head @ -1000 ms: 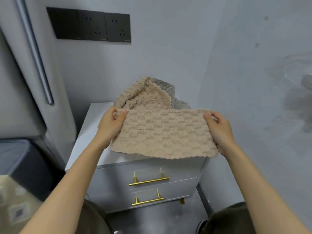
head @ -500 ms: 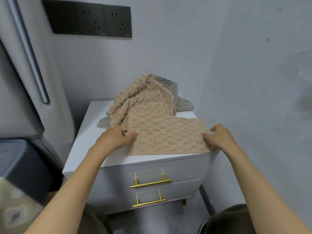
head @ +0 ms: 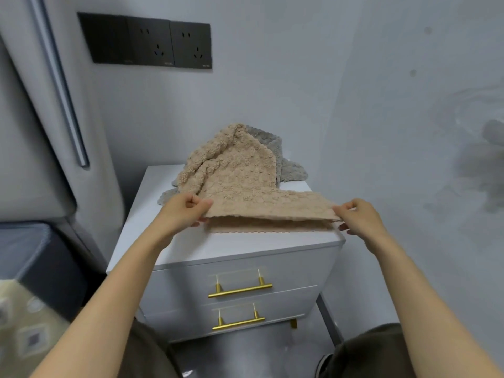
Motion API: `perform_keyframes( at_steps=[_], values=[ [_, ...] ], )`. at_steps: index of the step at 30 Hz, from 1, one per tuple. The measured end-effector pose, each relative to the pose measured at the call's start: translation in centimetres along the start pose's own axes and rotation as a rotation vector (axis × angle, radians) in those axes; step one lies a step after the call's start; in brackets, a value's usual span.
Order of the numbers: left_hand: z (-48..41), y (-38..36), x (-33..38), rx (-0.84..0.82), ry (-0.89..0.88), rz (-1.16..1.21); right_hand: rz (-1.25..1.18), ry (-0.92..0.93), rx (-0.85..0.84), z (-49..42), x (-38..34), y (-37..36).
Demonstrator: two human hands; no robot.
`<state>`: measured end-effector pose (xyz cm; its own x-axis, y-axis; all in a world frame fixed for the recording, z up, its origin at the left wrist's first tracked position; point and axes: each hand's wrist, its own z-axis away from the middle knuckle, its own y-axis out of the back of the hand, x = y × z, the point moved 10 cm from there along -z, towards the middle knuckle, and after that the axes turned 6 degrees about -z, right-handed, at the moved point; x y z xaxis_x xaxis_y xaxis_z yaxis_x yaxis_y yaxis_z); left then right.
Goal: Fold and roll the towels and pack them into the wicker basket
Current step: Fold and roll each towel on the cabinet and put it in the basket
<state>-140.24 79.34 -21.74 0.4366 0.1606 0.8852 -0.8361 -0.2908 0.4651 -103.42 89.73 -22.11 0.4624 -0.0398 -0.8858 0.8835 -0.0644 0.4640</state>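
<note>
Head camera, nearest first: gold handles [head: 240, 290] at 6 o'clock on the cabinet [head: 231, 251]. On its top lies the beige towel [head: 245, 184]. The left hand [head: 184, 215] at 9 and right hand [head: 358, 218] at 3 pinch its raised upper layer, fingers clamped on the corners (lower layer flat). A grey towel [head: 290, 170] sits behind at 12, sockets [head: 152, 42] beyond.

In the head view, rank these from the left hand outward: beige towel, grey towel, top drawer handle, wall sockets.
1. Beige towel: pinched by the left hand.
2. Grey towel: just behind, under the beige one.
3. Top drawer handle: lower down, to the right.
4. Sockets: high up, farthest back.
</note>
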Motion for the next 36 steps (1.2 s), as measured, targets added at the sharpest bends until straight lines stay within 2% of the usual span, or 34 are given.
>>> perform_keyframes(
  at_steps=[8,17,21,25,29,33,36],
  values=[
    [-0.9,0.0,1.0,0.11,-0.079,0.083,-0.064,-0.013,0.021,-0.7,0.8,-0.5],
    [-2.0,-0.5,-1.1,0.094,-0.088,-0.324,0.101,0.082,0.046,-1.5,0.8,-1.4],
    [-2.1,-1.3,-1.7,0.011,-0.054,-0.385,0.222,0.071,0.027,-1.8,1.0,-1.7],
    [-1.7,-1.3,-3.1,-0.008,0.074,-0.378,0.274,-0.072,-0.13,-1.2,2.2,-2.6],
    [-1.5,-2.5,-2.6,-0.061,0.048,-0.482,0.308,-0.03,-0.079,-0.8,1.7,-2.2],
    [-1.1,-2.8,-2.2,-0.111,0.069,-0.407,0.311,-0.057,-0.123,-0.7,1.8,-2.8],
    [-0.3,-2.5,-2.5,-0.178,0.169,-0.165,0.186,-0.09,-0.12,-0.4,1.6,-2.1]
  ],
)
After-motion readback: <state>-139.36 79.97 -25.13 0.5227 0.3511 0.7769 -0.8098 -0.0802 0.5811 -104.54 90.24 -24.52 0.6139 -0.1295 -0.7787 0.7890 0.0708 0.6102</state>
